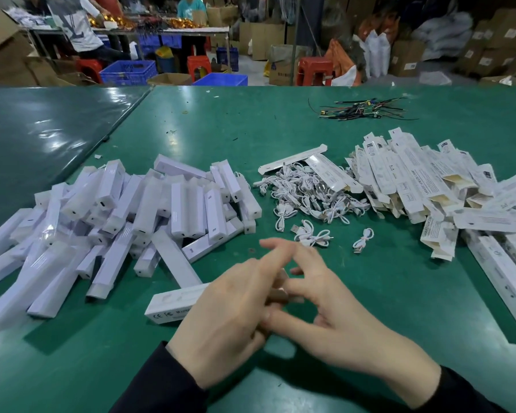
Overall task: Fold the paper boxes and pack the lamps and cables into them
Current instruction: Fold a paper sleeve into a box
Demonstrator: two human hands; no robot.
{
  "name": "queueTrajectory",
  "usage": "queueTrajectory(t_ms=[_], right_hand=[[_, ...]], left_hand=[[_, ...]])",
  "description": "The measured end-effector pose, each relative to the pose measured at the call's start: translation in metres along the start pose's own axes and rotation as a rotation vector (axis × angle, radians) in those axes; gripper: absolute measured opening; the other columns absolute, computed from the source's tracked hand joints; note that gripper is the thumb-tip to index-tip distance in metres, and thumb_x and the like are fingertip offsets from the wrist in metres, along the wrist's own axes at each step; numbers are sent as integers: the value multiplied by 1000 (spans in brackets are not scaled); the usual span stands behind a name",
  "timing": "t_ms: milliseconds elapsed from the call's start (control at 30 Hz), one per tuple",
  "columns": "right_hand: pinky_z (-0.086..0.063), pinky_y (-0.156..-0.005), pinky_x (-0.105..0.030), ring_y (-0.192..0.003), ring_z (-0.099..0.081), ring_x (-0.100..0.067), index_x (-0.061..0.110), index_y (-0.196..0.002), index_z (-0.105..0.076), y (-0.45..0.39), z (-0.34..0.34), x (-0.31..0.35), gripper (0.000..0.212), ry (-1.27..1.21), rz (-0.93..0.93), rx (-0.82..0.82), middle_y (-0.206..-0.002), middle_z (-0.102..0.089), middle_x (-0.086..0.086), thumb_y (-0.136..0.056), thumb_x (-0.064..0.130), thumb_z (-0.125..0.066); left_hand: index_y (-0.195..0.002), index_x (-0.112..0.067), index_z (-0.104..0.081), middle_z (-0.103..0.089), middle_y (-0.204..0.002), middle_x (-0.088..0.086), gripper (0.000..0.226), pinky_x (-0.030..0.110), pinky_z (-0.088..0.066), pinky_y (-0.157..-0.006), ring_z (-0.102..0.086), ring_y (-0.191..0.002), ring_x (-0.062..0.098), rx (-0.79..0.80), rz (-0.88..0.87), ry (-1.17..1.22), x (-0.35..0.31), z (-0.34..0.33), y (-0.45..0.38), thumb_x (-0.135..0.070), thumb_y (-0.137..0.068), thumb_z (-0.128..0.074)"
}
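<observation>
**Green table, both hands together over a lamp**

Green covering runs across the whole table [280,138], and I see my two hands meeting near its front edge. My left hand [230,317] lies with fingers stretched forward over one white lamp [173,304], which rests flat on the table beneath it. My right hand [325,308] crosses in from the other side, fingers spread and loosely bent. Between the two hands sits a small brown object [279,295], blurred; I cannot tell which hand holds it, or whether either hand is clenched on it.

To the left a heap of white lamps [125,216] is piled crosswise. In the middle, just beyond my fingertips, lies a tangle of white cables [307,192], a few strays nearer me. To the right flat paper boxes [423,180] are stacked loosely, touching the cable pile. Far back on the right lies a bundle of coloured wires [361,110].
</observation>
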State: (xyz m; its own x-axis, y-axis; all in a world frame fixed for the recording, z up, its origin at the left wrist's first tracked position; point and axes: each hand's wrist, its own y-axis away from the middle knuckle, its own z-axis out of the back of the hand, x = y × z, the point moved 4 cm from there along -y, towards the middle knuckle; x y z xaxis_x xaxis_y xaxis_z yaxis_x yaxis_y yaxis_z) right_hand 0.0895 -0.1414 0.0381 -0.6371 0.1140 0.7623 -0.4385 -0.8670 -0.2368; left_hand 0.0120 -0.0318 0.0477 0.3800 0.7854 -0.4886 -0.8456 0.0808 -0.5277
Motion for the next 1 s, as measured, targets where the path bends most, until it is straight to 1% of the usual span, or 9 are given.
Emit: queueTrajectory(t_ms=[167, 267, 433, 500, 567, 633, 733, 867, 1000], right_hand=[[-43, -89, -16, -109, -57, -3, 27, -86, -72, -3, 2, 2, 9, -77, 87, -64, -113, -56, 12, -92, 22, -67], [-46, -84, -27, -100, -61, -10, 15, -79, -74, -3, 10, 2, 20, -48, 84, -76, -111, -57, 1, -94, 21, -62], [-48, -80, -24, -97, -63, -20, 11, -86, -77, -5, 49, 1, 30, -247, 133, -257, -107, -65, -5, -96, 25, -52], [-53, -79, -32, -96, -67, -23, 20, -85, -78, -3, 73, -17, 33, -345, 27, -469, -102, -71, -2, -97, 26, -48], [-51, -72, -28, -86, -69, -17, 27, -80, -76, 2, 94, -45, 28, -135, -210, -667, -92, -74, 4, -97, 21, -54], [-46, -70, -26, -80, -65, -15, 23, -85, -71, 6, 105, -74, 14, 308, -492, -613, -91, -73, 3, -93, 30, -61], [-40, -66, -32, -78, -58, -23, 16, -80, -63, 12, 100, -100, 46, 644, -736, -436, -84, -64, -3, -81, 61, -62], [-34, -54, -29, -63, -55, -12, 16, -63, -62, 8, 92, -99, 35, 577, -627, -431, -63, -61, 2, -81, 43, -72], [-45, -64, -27, -65, -60, -6, 24, -70, -67, 0, 78, -80, 17, 407, -435, -417, -66, -66, 9, -84, 31, -73]], left_hand=[[-141, -20, -33, -56, -129, 3, 93, 19, -47, -95, -59, -110, 12, -70, 11, 23, -1, -3, -3, 13, -58, -60], [-138, -14, -36, -51, -130, 1, 77, 22, -44, -98, -54, -117, 16, -103, 47, -77, 5, 5, -4, -5, -68, -67], [-115, -28, -50, -64, -86, -7, 43, 33, -51, -51, -61, -69, 19, -100, 130, -400, 17, 21, -2, -38, -73, -51], [-113, -30, -52, -60, -83, -9, 41, 32, -49, -45, -57, -66, 15, -133, 156, -399, 16, 24, -2, -38, -72, -52], [-112, -31, -53, -60, -84, -9, 40, 31, -48, -44, -53, -69, 13, -144, 163, -402, 15, 25, -3, -36, -72, -53], [-110, -30, -53, -60, -85, -9, 38, 29, -46, -45, -51, -73, 12, -135, 156, -406, 15, 24, -4, -37, -73, -54], [-109, -28, -53, -58, -85, -9, 37, 30, -46, -46, -50, -74, 13, -125, 131, -409, 12, 22, -4, -36, -73, -55], [-103, -24, -49, -58, -87, -7, 31, 31, -46, -46, -49, -72, 15, -141, 131, -377, 9, 21, -4, -28, -72, -51], [-99, -20, -46, -56, -87, -3, 30, 34, -46, -49, -50, -66, 22, -77, 81, -322, 4, 20, -6, -17, -69, -46]])
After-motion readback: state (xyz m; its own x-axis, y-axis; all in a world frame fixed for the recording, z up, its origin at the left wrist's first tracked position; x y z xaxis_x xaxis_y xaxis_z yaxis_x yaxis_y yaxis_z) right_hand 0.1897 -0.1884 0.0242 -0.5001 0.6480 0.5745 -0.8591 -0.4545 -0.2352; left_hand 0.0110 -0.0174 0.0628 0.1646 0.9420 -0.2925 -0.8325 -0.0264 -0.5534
